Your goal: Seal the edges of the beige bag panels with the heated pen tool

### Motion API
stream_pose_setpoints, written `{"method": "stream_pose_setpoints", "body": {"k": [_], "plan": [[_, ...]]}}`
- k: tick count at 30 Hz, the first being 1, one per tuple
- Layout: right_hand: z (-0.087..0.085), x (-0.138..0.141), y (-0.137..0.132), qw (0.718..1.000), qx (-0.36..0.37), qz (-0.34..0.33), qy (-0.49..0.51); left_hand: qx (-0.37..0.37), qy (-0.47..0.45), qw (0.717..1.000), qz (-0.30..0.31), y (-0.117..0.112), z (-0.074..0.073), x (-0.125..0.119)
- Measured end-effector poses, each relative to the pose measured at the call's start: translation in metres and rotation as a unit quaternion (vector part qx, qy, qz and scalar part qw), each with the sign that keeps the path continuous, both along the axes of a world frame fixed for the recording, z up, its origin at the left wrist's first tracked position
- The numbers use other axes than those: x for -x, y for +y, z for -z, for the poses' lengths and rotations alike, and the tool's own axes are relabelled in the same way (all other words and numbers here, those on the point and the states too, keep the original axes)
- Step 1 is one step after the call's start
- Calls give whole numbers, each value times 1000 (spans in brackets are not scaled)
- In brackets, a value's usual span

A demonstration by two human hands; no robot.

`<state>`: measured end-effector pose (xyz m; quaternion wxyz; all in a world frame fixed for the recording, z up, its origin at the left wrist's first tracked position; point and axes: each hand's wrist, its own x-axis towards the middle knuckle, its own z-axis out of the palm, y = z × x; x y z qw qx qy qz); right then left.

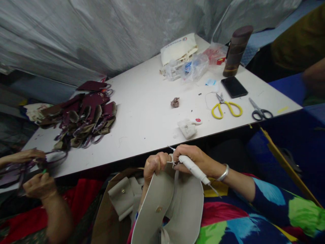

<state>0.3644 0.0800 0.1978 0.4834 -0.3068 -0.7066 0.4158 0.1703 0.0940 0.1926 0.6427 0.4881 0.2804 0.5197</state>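
Note:
On my lap sits a beige handbag [152, 203] with its mouth open and a gold clasp part inside. My left hand [155, 166] is closed around the top edge of the bag, near a white thread. Against that same edge, my right hand [194, 159] grips an awl with a white wrapped handle [193, 169]. A thin metal tip sticks out on the left of my fingers, and another thin metal piece shows at the handle's lower end. My fingers hide where the thread meets the bag.
Yellow-handled scissors [225, 107], black-handled scissors [260, 110], a phone [234, 87] and a bottle [237, 51] lie or stand on the white table [142, 101]. A white lump [187, 128] is near its edge. Maroon bags [88, 112] are heaped left, by a co-worker's hands [40, 184]. Beige pieces [124, 196] fill a carton.

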Motion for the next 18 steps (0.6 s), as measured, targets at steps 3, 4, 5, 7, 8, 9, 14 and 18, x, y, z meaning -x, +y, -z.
{"method": "stream_pose_setpoints", "body": {"k": [3,4,5,7,8,9,14,18], "plan": [[7,5,-6,987,133,36,82,20,-30,997,68,1,-9,9],[8,7,-8,982,155,48,94,36,-16,995,87,2,-13,13],[9,8,-10,980,164,60,100,56,4,993,99,2,-18,17],[10,10,-12,979,161,73,100,94,46,989,108,1,-27,25],[11,12,-13,980,154,78,97,108,67,985,115,0,-31,28],[12,13,-14,981,147,84,93,120,93,980,126,-1,-35,31],[15,19,-16,984,107,120,77,114,247,953,134,-3,-43,33],[15,20,-16,987,90,120,59,79,334,935,86,-1,-34,23]]}}
